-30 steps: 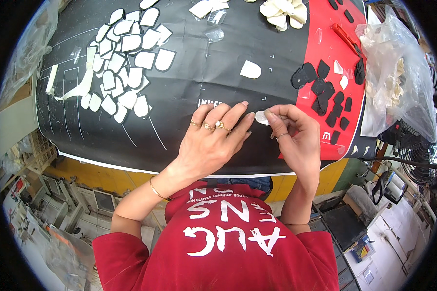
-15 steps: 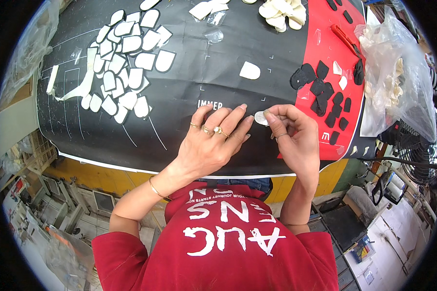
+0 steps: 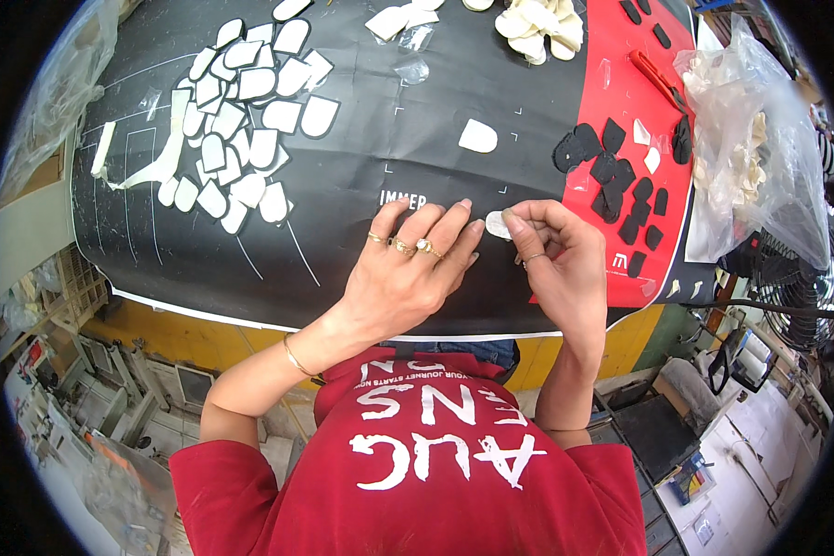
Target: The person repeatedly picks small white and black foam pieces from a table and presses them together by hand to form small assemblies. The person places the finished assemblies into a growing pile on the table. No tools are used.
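My right hand (image 3: 558,255) pinches a small white rounded piece (image 3: 497,224) between thumb and fingers, just over the black part of the table cover. Beside it, to the left, my left hand (image 3: 412,259) rests palm down on the cover with its fingers stretched out. Its fingertips come close to the small piece; whether they touch it I cannot tell. A single white piece with one rounded end (image 3: 478,136) lies beyond the hands. At the far left is a loose heap of white pieces with black edging (image 3: 263,148), several of them overlapping.
On the red area right of my hands lie several black fabric pieces (image 3: 612,169) and a red-handled cutting tool (image 3: 654,79). A clear plastic bag (image 3: 760,148) holds cream scraps at the right edge. Cream pieces (image 3: 539,30) are piled at the back. A fan (image 3: 800,296) stands right.
The tabletop things appear slightly shifted in the picture. Both hands stay in nearly the same place, and the right one still pinches the small white piece.
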A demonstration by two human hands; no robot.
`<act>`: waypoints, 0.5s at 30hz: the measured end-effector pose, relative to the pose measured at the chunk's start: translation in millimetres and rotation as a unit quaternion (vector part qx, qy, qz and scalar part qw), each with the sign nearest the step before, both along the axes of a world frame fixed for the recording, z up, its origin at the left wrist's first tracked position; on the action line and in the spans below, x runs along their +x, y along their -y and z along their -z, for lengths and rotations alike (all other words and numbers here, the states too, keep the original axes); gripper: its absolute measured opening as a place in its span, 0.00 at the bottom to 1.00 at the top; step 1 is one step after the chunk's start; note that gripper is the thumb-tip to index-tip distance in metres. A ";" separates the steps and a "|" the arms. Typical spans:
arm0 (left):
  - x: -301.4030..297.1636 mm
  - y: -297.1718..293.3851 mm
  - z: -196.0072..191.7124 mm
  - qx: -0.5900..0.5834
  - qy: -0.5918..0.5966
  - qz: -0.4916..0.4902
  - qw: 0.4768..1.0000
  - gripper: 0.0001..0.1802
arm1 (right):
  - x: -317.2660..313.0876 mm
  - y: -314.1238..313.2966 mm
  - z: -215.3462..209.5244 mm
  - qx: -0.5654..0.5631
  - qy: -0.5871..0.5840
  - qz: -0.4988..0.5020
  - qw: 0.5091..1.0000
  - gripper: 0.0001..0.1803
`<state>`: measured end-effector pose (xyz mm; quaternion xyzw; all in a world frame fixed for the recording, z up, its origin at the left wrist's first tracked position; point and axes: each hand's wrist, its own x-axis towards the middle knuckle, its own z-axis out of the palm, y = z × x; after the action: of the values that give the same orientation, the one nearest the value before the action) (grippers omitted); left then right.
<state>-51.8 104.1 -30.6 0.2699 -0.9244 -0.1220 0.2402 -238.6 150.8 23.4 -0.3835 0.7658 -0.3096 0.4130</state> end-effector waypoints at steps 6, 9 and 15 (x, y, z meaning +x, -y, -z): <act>0.6 0.4 1.2 0.000 -0.001 0.003 1.000 0.20 | 3.4 -0.4 1.1 -0.019 -0.028 -0.003 0.999 0.07; 0.6 0.7 1.7 -0.004 -0.002 0.002 1.000 0.21 | 4.7 -0.7 2.0 -0.024 -0.034 -0.004 0.999 0.06; -0.4 1.9 -0.1 -0.023 0.020 -0.003 1.000 0.24 | 3.9 -2.1 0.7 -0.032 -0.053 -0.013 0.998 0.05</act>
<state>-52.3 102.3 -30.5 0.2694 -0.9309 -0.0943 0.2279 -234.7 152.9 22.8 -0.4223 0.7711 -0.3078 0.3638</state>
